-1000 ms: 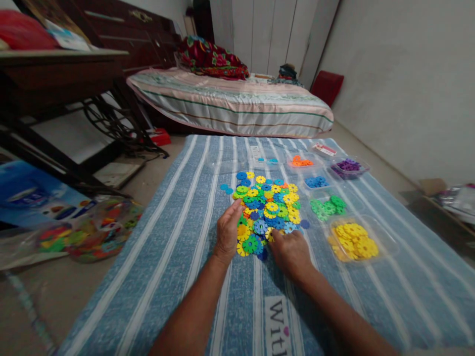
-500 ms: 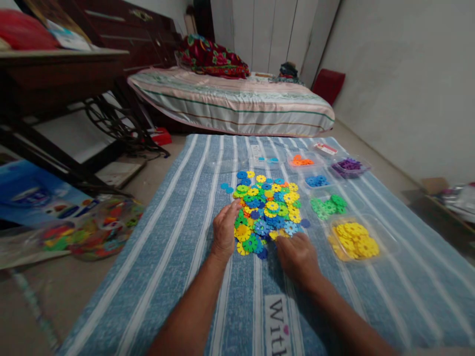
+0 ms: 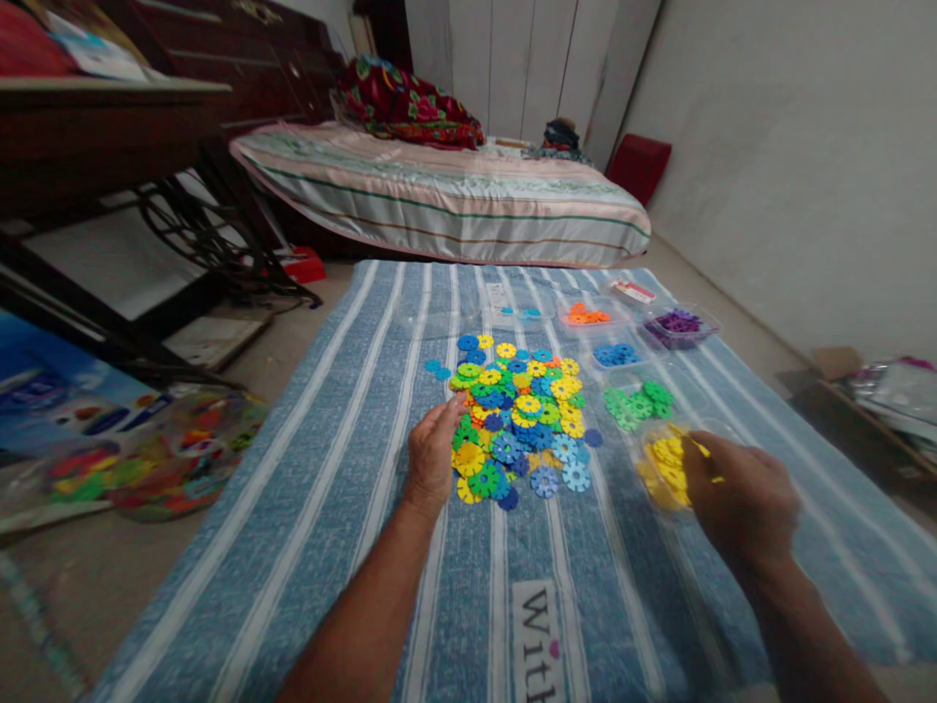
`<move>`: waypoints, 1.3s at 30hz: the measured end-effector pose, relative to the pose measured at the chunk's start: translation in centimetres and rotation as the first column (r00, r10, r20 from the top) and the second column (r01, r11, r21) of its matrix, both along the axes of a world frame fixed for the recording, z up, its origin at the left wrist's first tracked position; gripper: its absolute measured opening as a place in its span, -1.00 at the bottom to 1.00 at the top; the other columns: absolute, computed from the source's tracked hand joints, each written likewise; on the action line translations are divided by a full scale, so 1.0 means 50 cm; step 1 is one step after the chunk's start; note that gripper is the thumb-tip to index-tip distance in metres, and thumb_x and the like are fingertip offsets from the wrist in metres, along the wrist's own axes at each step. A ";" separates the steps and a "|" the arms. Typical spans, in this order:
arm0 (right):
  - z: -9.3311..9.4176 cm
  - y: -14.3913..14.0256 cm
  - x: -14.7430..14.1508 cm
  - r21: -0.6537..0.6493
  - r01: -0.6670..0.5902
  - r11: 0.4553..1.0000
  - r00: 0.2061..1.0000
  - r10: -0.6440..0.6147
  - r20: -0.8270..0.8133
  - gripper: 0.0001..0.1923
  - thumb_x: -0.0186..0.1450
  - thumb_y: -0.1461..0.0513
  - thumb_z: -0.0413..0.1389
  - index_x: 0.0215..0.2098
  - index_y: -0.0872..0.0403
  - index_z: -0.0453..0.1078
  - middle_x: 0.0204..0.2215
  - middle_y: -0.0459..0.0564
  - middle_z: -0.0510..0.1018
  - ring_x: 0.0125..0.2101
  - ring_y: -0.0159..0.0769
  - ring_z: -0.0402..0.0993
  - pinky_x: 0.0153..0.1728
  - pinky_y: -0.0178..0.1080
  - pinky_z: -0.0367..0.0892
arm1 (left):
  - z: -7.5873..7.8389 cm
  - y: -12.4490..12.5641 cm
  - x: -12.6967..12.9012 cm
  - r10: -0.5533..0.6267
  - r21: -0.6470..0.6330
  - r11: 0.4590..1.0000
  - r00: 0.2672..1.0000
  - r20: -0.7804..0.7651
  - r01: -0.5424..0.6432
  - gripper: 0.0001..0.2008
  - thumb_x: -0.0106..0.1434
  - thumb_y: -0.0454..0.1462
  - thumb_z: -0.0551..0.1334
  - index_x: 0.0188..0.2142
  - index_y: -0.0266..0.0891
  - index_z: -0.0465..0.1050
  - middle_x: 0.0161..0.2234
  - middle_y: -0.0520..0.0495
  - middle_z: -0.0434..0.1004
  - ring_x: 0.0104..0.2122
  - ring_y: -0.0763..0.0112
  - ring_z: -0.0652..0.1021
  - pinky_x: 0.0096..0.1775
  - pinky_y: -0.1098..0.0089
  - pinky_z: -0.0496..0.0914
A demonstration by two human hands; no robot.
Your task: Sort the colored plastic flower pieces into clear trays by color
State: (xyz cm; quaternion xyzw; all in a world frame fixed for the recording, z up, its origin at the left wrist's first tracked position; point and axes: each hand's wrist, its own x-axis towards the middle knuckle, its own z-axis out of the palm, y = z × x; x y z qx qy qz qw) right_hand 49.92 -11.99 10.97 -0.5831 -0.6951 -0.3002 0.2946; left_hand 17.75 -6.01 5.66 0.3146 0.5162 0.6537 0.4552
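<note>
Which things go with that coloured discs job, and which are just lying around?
Part of the job, it seems:
mixed disc pile
yellow discs
green discs
blue discs
orange discs
purple discs

Probably just lying around:
bed
floral bedding
red box
dark table

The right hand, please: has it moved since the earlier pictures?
Yes, the right hand moved right across the striped cloth, from the mixed pile to the boxed yellow pieces.

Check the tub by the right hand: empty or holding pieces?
Holding pieces: yellow discs lie heaped inside the tub. Fullness I cannot tell; the right hand covers part of it.
</note>
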 end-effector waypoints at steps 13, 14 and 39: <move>-0.048 -0.017 -0.127 -0.426 -0.133 0.895 0.989 0.150 0.008 -0.87 0.33 0.23 0.09 -0.27 0.05 0.49 -0.53 -0.03 0.58 -0.45 -0.24 0.45 -0.10 -0.15 0.14 | 0.018 -0.002 0.005 0.000 -0.057 0.998 0.999 0.045 0.003 -0.54 -0.06 0.05 0.40 -0.31 -0.27 0.57 -0.28 -0.11 0.64 -0.22 0.23 0.59 -0.13 0.29 0.43; -0.046 -0.017 -0.135 -0.424 -0.120 0.898 0.991 0.134 0.004 -0.88 0.33 0.23 0.09 -0.29 0.05 0.48 -0.50 -0.03 0.60 -0.43 -0.24 0.45 -0.04 -0.12 0.11 | 0.017 -0.002 0.004 -0.012 -0.058 0.998 0.999 0.047 0.015 -0.54 -0.06 0.04 0.40 -0.29 -0.27 0.57 -0.28 -0.11 0.64 -0.23 0.24 0.59 -0.14 0.30 0.44; -0.095 -0.003 -0.160 -0.568 -0.108 0.816 0.992 0.125 -0.009 -0.93 0.26 0.18 0.16 -0.34 0.01 0.42 -0.46 -0.08 0.60 -0.37 -0.24 0.48 0.03 -0.08 0.17 | 0.035 -0.009 0.004 -0.088 -0.109 0.990 0.996 0.015 0.089 -0.42 -0.10 0.05 0.44 -0.18 -0.29 0.59 -0.32 -0.12 0.67 -0.31 0.20 0.62 -0.25 0.32 0.47</move>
